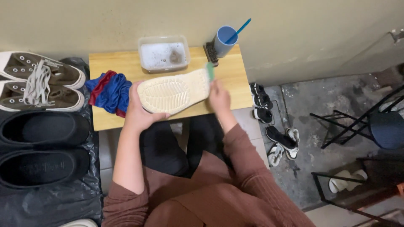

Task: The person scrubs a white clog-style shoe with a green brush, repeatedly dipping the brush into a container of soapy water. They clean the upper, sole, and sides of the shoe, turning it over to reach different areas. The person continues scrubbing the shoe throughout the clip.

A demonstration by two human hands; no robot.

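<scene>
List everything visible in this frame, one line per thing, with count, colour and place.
clog: 1, cream, sole up, over the table
brush: 1, green, at the clog's heel end
table: 1, light wood, against the wall
tub: 1, clear, cloudy water, table back
cup: 1, blue, holds a blue stick, table back right
cloth: 1, blue and red, table left
sneakers: 2, brown, white laces, far left
slip-ons: 2, black, on a black bag, left
sandals: several, black and white, floor right
stool: 1, dark, right
left hand: grips the clog
right hand: holds the brush
</scene>
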